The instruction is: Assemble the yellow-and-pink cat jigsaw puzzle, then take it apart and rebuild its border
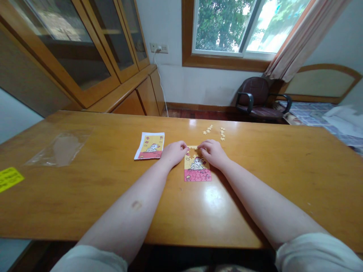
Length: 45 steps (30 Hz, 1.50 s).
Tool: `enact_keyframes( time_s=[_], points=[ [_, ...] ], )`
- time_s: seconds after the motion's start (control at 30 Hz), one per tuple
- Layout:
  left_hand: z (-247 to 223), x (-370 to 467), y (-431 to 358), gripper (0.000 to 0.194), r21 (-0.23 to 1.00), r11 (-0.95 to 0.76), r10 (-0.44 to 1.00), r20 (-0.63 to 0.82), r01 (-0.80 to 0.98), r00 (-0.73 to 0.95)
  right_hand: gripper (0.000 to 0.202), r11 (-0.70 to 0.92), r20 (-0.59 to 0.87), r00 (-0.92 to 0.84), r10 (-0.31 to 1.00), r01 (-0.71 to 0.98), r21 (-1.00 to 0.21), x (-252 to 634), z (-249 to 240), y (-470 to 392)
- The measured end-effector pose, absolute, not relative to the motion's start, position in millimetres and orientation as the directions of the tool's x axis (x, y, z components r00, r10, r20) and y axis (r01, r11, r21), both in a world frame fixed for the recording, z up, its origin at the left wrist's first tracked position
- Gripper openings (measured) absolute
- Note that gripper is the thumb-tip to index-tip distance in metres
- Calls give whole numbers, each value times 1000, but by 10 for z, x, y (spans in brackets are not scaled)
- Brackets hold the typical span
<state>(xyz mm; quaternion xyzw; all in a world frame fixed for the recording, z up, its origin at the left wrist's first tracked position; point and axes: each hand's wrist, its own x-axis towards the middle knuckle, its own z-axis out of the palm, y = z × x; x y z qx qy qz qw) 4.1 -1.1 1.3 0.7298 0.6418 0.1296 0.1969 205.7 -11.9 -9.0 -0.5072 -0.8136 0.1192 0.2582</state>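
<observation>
A partly assembled jigsaw puzzle (197, 174) lies flat on the table, pink below and yellow above, with a white cartoon animal in the middle. Near its top is a gap showing bare wood, with a narrow strip of joined pieces above it. My left hand (174, 152) is at the upper left edge, its fingers curled and closed on the puzzle's border. Opposite, my right hand (214, 152) has its thumb and fingers closed at the upper right edge and hides that corner. Left of my left hand lies a reference picture (150, 145) with the same design.
Loose puzzle pieces (222, 133) lie in two rows beyond the puzzle, backs up. On the left of the table (107, 196) are a clear plastic bag (61, 149) and a yellow label (10, 179). An office chair (256, 97) and a glass-fronted cabinet (113, 75) stand beyond.
</observation>
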Motion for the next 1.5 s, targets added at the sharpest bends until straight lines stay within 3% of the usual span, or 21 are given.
enact_keyframes(
  time_s=[0.13, 0.23, 0.37, 0.6, 1.03, 1.13, 1.33, 1.5],
  points=[
    [17, 38, -14, 24, 457, -101, 987, -69, 884, 148, 32, 324, 323, -192, 927, 845, -426, 2243, 94, 32],
    [28, 42, -22, 23, 461, -108, 986, -64, 881, 155, 55, 166, 186, -98, 978, 904, -395, 2378, 171, 257],
    [43, 49, -28, 23, 461, -110, 986, -60, 881, 154, 73, 189, 13, -190, 982, 963, -190, 2422, 13, 588],
    [42, 48, -24, 24, 462, -101, 987, -66, 881, 148, 70, 258, -100, -267, 959, 962, -89, 2388, -226, 786],
    [44, 49, -23, 25, 463, -109, 985, -70, 879, 159, 69, 106, -50, -117, 992, 977, -186, 2609, -183, 100],
    [40, 47, -23, 24, 463, -109, 985, -67, 880, 157, 67, 31, -32, -37, 999, 986, -165, 2750, -175, 207],
    [40, 49, -22, 23, 461, -105, 986, -69, 881, 154, 53, 55, -60, -60, 996, 995, -80, 2904, -94, 291],
    [36, 48, -19, 23, 462, -115, 985, -61, 880, 161, 55, 3, 19, -2, 1000, 998, -66, 2909, -45, 396]
  ],
)
